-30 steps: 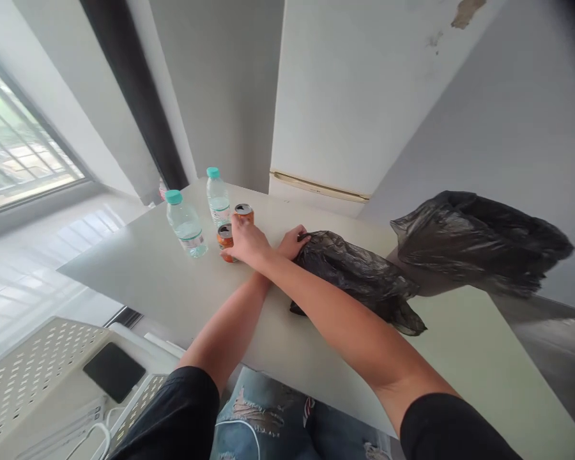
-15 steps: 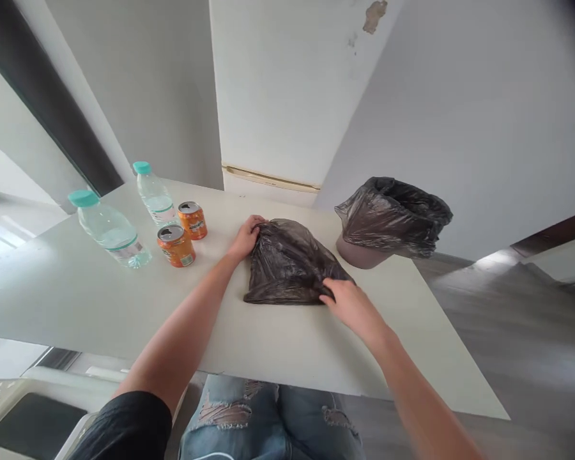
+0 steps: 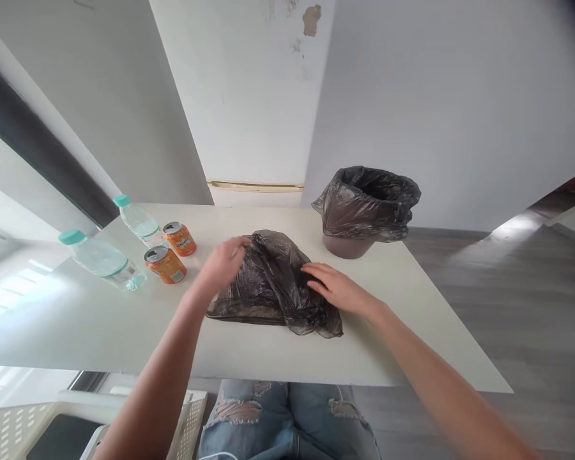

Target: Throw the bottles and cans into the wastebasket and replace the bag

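Observation:
A crumpled black plastic bag lies on the white table in front of me. Over its upper left part is my left hand, smeared by motion; whether its fingers grip the plastic cannot be seen. My right hand rests against the bag's right side, fingers stretched out and touching the folded-over plastic. Behind that hand stands a dark bin, lined with another black bag whose mouth gapes open and whose edge hangs over the rim.
Two orange drink cans with opened tops stand left of the bag. Beyond them are two clear bottles with teal caps. A white fridge is behind the table; a pale plastic basket sits below at left.
The bag's right part has been folded over toward the left and front. My left hand has moved off its upper corner; my right hand has shifted up along the bag. The view has turned.

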### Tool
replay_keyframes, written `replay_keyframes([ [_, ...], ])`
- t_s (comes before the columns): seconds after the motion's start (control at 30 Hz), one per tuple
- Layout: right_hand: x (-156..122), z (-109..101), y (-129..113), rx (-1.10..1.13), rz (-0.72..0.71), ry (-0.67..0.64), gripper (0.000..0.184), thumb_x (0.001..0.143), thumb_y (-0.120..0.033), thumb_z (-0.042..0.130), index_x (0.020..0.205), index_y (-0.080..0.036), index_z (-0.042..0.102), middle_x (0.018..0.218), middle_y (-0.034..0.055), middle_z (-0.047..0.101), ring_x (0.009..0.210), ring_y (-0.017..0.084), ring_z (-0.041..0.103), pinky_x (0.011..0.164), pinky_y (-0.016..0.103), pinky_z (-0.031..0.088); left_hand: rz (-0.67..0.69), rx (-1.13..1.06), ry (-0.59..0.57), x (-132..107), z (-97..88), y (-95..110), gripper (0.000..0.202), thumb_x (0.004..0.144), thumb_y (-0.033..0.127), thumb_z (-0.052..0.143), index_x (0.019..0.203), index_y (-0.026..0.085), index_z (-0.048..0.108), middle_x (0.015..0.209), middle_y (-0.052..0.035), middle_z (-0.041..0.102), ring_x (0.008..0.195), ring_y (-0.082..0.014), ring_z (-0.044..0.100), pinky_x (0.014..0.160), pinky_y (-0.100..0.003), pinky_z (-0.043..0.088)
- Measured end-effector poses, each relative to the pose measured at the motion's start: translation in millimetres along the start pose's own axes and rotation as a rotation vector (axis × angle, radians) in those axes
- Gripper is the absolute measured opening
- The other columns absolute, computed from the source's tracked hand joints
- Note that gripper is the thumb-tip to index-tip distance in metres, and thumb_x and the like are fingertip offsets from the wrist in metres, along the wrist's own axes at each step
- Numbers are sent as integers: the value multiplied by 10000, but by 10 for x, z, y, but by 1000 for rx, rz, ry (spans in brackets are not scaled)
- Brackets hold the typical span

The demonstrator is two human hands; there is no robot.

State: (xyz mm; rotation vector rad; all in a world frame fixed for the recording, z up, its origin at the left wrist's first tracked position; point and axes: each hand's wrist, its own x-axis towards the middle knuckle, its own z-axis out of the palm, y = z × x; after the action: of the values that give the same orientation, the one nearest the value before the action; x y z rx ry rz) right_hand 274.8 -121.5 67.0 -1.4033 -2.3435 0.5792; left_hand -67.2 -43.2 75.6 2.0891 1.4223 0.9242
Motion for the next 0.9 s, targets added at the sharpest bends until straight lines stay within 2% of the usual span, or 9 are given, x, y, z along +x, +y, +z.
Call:
replay_keyframes([
  [0.07,-165,174,122,-77,14,-71,623,1105,-580,340,1650,-288,417,1712,70,396,1542,302,445,1266,540,402,26,181,-43,-334,195,14,581,1058,462,408,1563,199,526,1652,-136,477,1545,-350,420,1283,-544,321],
  [0.2,-545,305,374,-201,24,-111,676,1097,-635,300,1701,-331,293,1764,44,260,1636,318,260,1328,634,231,130,432,-292,-729,322,-313,679,1079,517,408,1711,308,274,1770,-70,240,1659,-327,163,1328,-630,156],
  [0.37,-860,213,520,-215,31,-64,700,1078,-667,346,1707,-374,248,1765,29,253,1635,314,260,1323,619,242,252,486,-408,-644,-269,-646,668,1039,523,513,1674,416,334,1714,-29,373,1647,-299,215,1331,-639,86],
  [0.43,-934,128,500,-191,9,-48,664,1077,-655,374,1665,-347,388,1724,56,367,1594,328,356,1281,599,320,258,447,-405,-590,-455,-635,651,1017,519,546,1645,425,400,1692,-14,415,1643,-307,234,1328,-649,89],
  [0.5,-960,25,449,-141,-62,-43,591,1077,-628,415,1538,-301,587,1589,96,564,1471,333,512,1190,563,419,223,380,-256,-571,-475,-535,595,1021,522,524,1601,393,484,1672,-15,459,1625,-302,296,1332,-610,174],
  [0.63,-711,-154,294,-8,-267,13,475,1118,-497,380,1202,-251,777,1161,90,778,1105,253,669,1056,465,488,51,283,75,-571,-27,-190,526,1071,519,373,1467,283,626,1559,-79,594,1478,-279,527,1254,-480,412],
  [0.7,-410,-184,217,-32,-308,95,497,1120,-486,356,1139,-236,785,1138,99,774,1111,258,662,1063,466,484,55,350,1,-535,274,-79,591,1079,534,352,1538,222,556,1603,-125,543,1523,-307,467,1283,-513,361],
  [0.77,-60,-149,164,-91,-314,156,502,1113,-501,357,1261,-226,750,1372,112,705,1312,279,599,1154,483,436,98,445,-115,-449,485,-88,657,1071,550,383,1626,203,437,1709,-144,386,1613,-349,303,1318,-609,227],
  [0.9,450,128,157,-186,-135,10,630,1095,-554,372,1643,-248,429,1765,54,277,1632,273,257,1327,478,229,164,518,-335,-111,492,-360,678,1083,518,372,1686,216,309,1750,-155,285,1648,-361,192,1288,-705,150],
])
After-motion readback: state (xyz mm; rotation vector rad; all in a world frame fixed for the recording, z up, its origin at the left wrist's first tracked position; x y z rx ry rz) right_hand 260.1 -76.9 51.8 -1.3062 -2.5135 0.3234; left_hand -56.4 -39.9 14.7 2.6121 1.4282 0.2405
